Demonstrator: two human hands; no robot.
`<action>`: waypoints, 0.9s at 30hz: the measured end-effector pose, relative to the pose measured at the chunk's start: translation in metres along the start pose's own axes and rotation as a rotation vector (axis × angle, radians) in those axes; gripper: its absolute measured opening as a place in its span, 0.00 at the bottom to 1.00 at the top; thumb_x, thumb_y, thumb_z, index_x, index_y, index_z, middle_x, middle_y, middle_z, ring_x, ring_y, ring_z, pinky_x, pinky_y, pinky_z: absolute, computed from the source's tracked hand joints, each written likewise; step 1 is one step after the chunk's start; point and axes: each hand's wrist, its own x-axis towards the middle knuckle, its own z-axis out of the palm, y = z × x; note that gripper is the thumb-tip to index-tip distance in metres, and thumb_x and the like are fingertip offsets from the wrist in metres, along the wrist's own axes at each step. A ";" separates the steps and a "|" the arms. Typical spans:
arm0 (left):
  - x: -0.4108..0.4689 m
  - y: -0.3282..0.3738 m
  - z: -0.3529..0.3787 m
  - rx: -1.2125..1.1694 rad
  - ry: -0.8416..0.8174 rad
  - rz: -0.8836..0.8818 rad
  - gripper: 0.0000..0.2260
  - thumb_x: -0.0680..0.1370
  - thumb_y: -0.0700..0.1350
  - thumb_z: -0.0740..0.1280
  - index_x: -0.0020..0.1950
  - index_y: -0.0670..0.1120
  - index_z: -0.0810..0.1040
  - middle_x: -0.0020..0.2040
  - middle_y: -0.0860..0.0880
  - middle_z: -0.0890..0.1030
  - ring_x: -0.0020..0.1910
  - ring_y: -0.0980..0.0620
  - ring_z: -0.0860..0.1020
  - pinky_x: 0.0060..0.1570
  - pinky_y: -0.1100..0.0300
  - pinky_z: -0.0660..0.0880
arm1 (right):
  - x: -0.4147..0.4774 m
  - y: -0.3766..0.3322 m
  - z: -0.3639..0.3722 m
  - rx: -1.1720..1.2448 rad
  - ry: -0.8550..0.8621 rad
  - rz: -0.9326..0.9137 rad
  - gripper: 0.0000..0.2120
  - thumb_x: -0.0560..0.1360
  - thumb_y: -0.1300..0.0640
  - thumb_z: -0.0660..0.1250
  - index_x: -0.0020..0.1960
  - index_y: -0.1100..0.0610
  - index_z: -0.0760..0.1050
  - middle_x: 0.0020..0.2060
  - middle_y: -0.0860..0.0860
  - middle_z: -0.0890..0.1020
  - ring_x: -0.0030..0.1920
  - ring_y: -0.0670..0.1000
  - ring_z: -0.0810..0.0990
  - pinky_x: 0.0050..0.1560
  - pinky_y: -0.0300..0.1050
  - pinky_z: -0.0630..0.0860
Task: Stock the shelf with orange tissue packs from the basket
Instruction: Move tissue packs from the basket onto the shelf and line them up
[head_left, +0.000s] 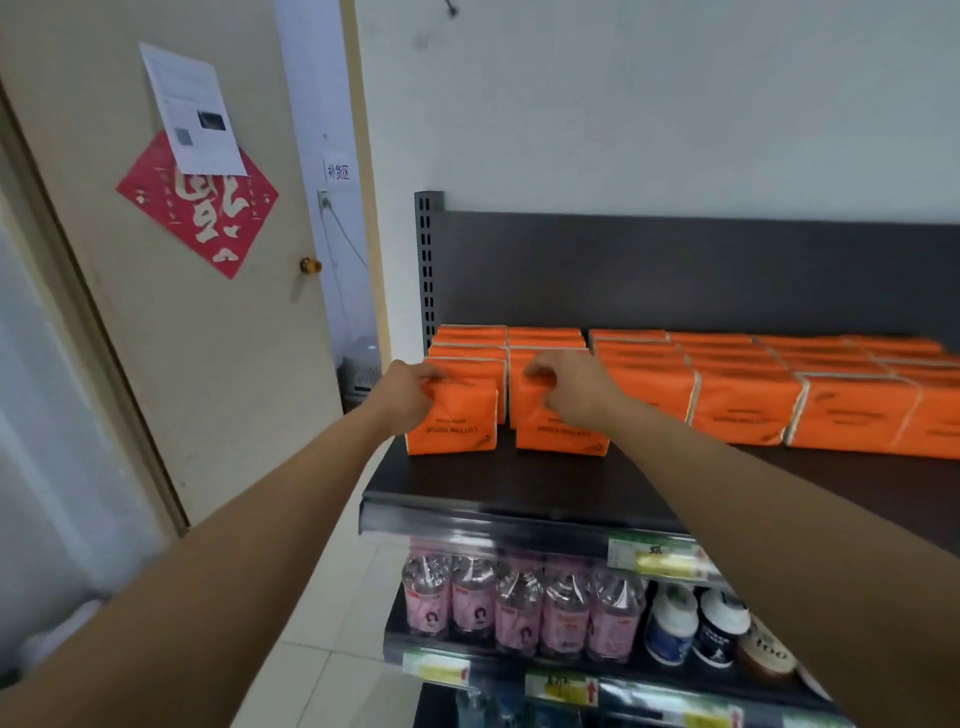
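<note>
Fingers (434, 374) curl over two packs on the shelf (519, 483): my left hand (410, 397) pinches one orange tissue pack (460, 423), right hand (576, 389) its neighbour (561, 439).

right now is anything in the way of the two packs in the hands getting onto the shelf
Nothing visible does. The left hand and right hand grip the left pack and right pack at the left end of the top shelf; stocked rows stand right behind them, bare board in front.
</note>
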 end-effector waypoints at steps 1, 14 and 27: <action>0.005 -0.003 0.003 -0.006 0.011 -0.005 0.19 0.76 0.33 0.60 0.66 0.43 0.73 0.64 0.36 0.73 0.57 0.38 0.76 0.54 0.52 0.74 | 0.000 0.002 0.002 -0.049 0.028 0.027 0.26 0.71 0.67 0.64 0.67 0.52 0.72 0.65 0.51 0.76 0.67 0.54 0.73 0.67 0.49 0.68; 0.037 -0.041 0.041 -0.097 0.004 -0.164 0.31 0.65 0.45 0.77 0.64 0.44 0.69 0.58 0.43 0.78 0.58 0.43 0.76 0.58 0.48 0.74 | -0.028 0.022 0.022 0.161 0.223 0.491 0.30 0.71 0.51 0.73 0.65 0.64 0.63 0.58 0.61 0.77 0.58 0.62 0.77 0.54 0.52 0.75; 0.038 -0.035 0.045 -0.181 0.003 -0.129 0.31 0.68 0.42 0.75 0.67 0.43 0.66 0.63 0.43 0.75 0.63 0.42 0.73 0.61 0.48 0.70 | -0.020 0.015 0.031 0.245 0.261 0.478 0.25 0.72 0.52 0.72 0.62 0.61 0.64 0.54 0.58 0.78 0.54 0.59 0.78 0.48 0.49 0.74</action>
